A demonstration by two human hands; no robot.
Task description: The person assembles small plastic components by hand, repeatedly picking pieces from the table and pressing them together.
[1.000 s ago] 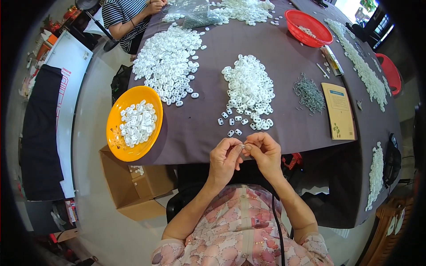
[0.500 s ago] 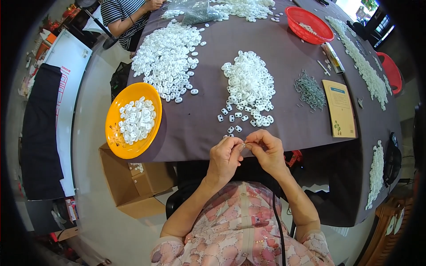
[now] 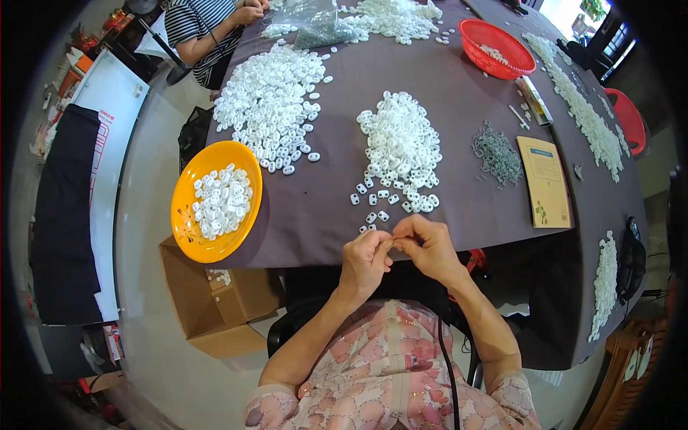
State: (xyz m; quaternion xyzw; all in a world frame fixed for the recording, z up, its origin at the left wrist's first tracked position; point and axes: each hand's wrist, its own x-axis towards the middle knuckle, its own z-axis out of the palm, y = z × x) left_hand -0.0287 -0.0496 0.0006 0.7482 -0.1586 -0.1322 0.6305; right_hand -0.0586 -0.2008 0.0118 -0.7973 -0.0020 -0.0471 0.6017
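My left hand and my right hand meet at the table's near edge, fingertip to fingertip. Thumbs and fingers of both are pinched closed around something tiny that the fingers hide. Just beyond them lie a few loose white oval pieces, each with two dark holes. Behind those rises a heap of the same white plastic pieces. To its right is a small pile of thin grey parts, too small to name. An orange bowl at the left holds more white pieces.
A larger white heap covers the table's left side. At the right lie a tan booklet, a narrow box and a red basket. A cardboard box stands below the bowl. Another person sits at the far left.
The view has tipped slightly, so the table sits a little lower in the picture. My hands stay together, and the pale bit that showed between my fingertips is now covered.
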